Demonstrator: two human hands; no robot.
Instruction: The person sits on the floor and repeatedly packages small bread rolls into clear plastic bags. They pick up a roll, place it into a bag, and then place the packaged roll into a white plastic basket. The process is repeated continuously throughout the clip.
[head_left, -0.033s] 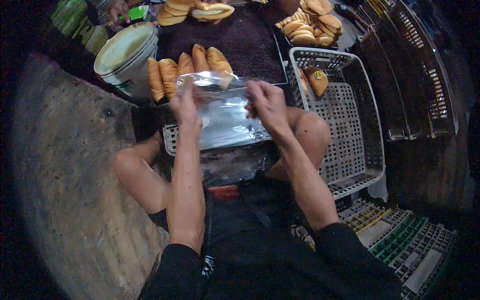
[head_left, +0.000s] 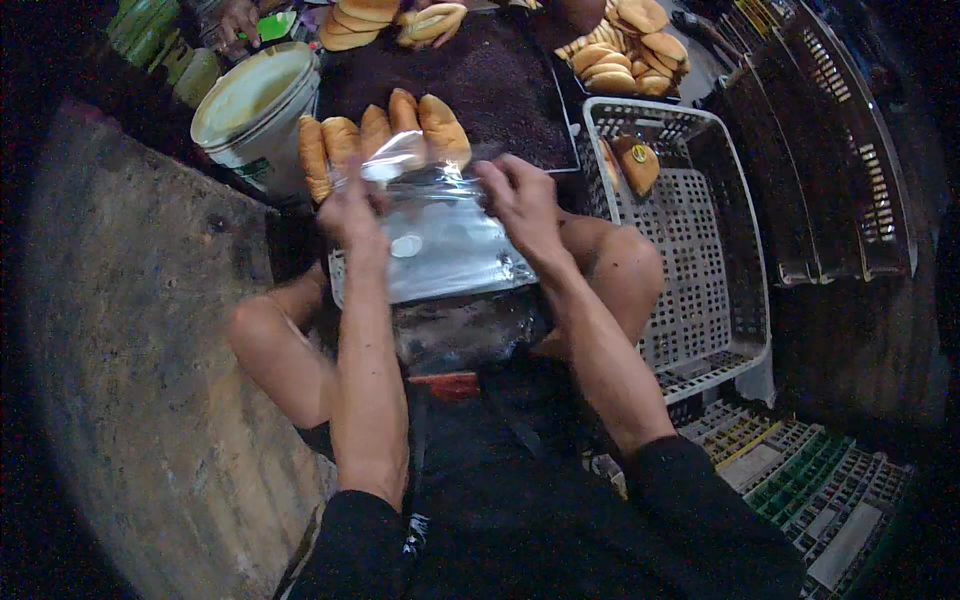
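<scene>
A clear plastic bag (head_left: 450, 235) lies flat in front of my knees, apparently on a stack of similar bags. My left hand (head_left: 355, 210), smeared by motion, is closed at its upper left corner. At the upper right edge my right hand (head_left: 522, 200) pinches the plastic between bent fingers. Glossy film rises from the bag's far edge and partly covers the nearest bread rolls. Several long golden bread rolls (head_left: 375, 130) stand in a row just beyond, on the dark tray (head_left: 500, 95).
A white bucket (head_left: 225, 140) stands left of the tray. At right is a grey plastic crate (head_left: 690, 240) with a labelled bread pack (head_left: 637, 165) inside. More rolls (head_left: 635, 50) are piled at the far right. Another person's hand (head_left: 240, 20) shows at far left.
Both hands have shifted slightly left, the left one a little downward. The bag's raised far edge has spread toward the rolls, and more of its flat surface shows.
</scene>
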